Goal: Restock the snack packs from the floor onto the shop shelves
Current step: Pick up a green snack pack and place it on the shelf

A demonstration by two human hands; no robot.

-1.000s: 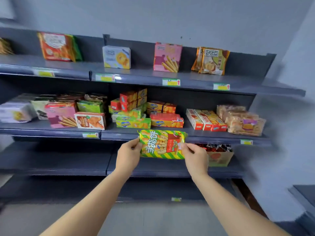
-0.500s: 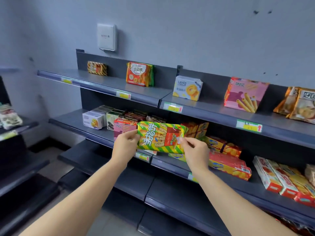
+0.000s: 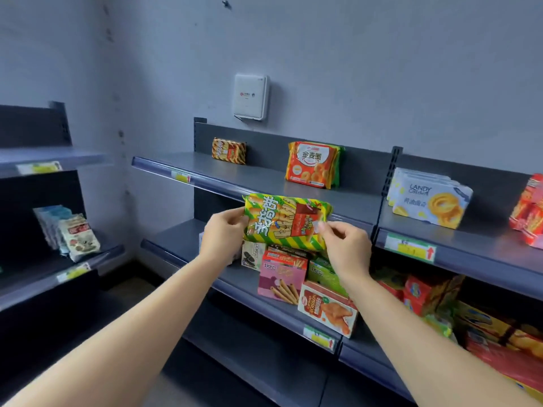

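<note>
I hold a green-and-yellow striped snack pack (image 3: 286, 221) flat and facing me, in front of the top shelf's (image 3: 264, 177) front edge. My left hand (image 3: 223, 236) pinches its left end and my right hand (image 3: 346, 248) pinches its right end. A matching striped pack (image 3: 228, 150) leans against the back panel at the left of that top shelf, beyond and above my hands. An orange biscuit pack (image 3: 313, 164) stands further right on the same shelf.
White cookie packs (image 3: 429, 198) and a red pack (image 3: 529, 212) sit on the top shelf's right section. The middle shelf (image 3: 188, 239) holds pink, green and orange boxes (image 3: 282, 277). A side shelf unit at left carries pale packs (image 3: 73, 233). A white wall box (image 3: 250, 96) hangs above.
The view has swung left and up along the shelves. Both hands have lifted the striped pack from middle-shelf height to the top shelf's front edge.
</note>
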